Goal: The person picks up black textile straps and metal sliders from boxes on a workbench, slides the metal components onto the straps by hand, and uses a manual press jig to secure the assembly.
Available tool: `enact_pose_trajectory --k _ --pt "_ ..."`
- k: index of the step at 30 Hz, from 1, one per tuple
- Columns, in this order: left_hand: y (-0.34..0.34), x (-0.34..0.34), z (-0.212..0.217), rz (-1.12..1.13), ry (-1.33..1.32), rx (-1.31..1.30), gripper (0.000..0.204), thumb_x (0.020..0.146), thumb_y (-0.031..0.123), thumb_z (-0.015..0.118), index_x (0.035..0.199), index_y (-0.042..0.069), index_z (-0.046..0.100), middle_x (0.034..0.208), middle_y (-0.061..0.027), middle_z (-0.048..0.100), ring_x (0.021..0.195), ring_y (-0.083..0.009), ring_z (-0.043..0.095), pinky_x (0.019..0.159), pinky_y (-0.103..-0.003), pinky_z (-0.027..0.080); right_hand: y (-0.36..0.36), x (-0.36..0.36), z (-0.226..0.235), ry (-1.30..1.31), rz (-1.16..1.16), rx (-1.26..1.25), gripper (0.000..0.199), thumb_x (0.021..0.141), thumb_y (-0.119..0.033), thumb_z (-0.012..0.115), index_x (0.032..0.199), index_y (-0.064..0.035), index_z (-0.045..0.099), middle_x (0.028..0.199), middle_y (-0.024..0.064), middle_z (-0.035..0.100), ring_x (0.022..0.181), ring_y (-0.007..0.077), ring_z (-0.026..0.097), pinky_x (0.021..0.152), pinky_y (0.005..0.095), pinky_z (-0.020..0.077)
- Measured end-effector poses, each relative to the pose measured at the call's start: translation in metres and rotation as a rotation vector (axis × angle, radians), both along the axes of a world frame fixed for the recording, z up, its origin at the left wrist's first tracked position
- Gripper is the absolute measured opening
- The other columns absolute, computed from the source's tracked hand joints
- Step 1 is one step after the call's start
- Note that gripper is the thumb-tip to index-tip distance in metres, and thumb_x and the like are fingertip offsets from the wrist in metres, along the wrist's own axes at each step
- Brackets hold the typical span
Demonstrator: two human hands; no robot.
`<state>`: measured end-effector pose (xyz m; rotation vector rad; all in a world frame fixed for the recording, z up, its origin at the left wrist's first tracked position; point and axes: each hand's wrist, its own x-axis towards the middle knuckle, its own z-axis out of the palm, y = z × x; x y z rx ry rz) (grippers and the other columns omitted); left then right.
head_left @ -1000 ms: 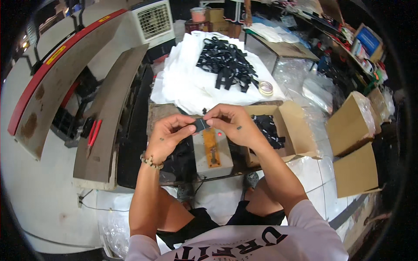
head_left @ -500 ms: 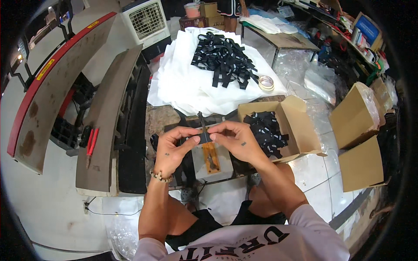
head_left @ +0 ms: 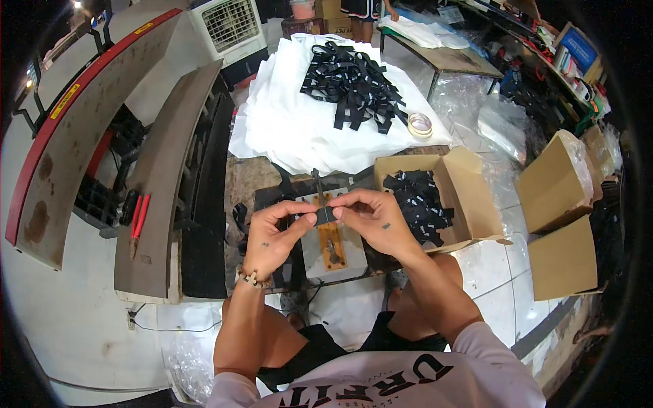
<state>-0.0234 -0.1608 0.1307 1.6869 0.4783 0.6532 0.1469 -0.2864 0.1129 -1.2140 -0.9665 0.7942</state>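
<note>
My left hand [head_left: 273,230] and my right hand [head_left: 371,217] pinch opposite ends of a short black fabric strip [head_left: 325,215], stretched flat between the thumbs and forefingers. It hangs over a pale block [head_left: 354,255] that bears an orange-brown plate [head_left: 333,256] with metal fittings. Beyond my fingers a dark metal lever [head_left: 317,182] stands up from that tool. Black straps [head_left: 239,216] lie beside my left hand. Right of my right hand, a cardboard box [head_left: 469,204] contains many small black fabric pieces [head_left: 416,204].
A heap of long black straps [head_left: 354,85] rests on stacked white sheets [head_left: 272,122], with tape rolls [head_left: 420,125] beside it. Red-handled pliers [head_left: 138,221] lie on the long machine at left. Opened cartons [head_left: 563,251] stand at right; another person [head_left: 362,20] is at the back.
The view has shifted slightly. My hands still hold the black strip between them, with its flat face turned a little more toward me.
</note>
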Motion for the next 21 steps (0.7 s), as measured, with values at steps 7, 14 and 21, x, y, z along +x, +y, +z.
enact_pose_trajectory --k 7,14,21 --pt "0.0002 0.002 -0.0038 0.002 -0.024 0.014 0.013 0.089 0.006 0.072 0.101 0.0 0.073 0.088 -0.0022 0.07 0.08 -0.0064 0.06 0.072 -0.023 0.049 0.0002 0.0001 -0.0026 -0.006 -0.007 0.026 0.016 0.091 -0.003 0.067 0.106 0.0022 0.069 0.094 0.003 0.068 0.083 0.0045 0.06 0.072 0.0202 0.0491" --pt "0.002 0.0017 -0.0058 -0.006 0.015 -0.027 0.013 0.089 0.002 0.071 0.101 0.001 0.073 0.094 -0.0041 0.071 0.083 -0.0083 0.063 0.076 -0.024 0.051 0.0004 0.0008 -0.0043 0.021 0.003 0.002 0.016 0.092 -0.003 0.067 0.106 0.0025 0.069 0.094 0.0024 0.068 0.082 0.0041 0.059 0.071 0.0202 0.0487" --pt "0.0016 0.0032 -0.0068 -0.009 0.011 -0.035 0.013 0.089 0.002 0.07 0.101 0.0 0.073 0.093 -0.0045 0.071 0.081 -0.009 0.063 0.075 -0.024 0.051 -0.001 0.0002 -0.0019 0.011 0.0 -0.003 0.016 0.092 -0.004 0.067 0.106 0.0026 0.069 0.094 0.0031 0.069 0.082 0.0057 0.061 0.073 0.0211 0.0501"
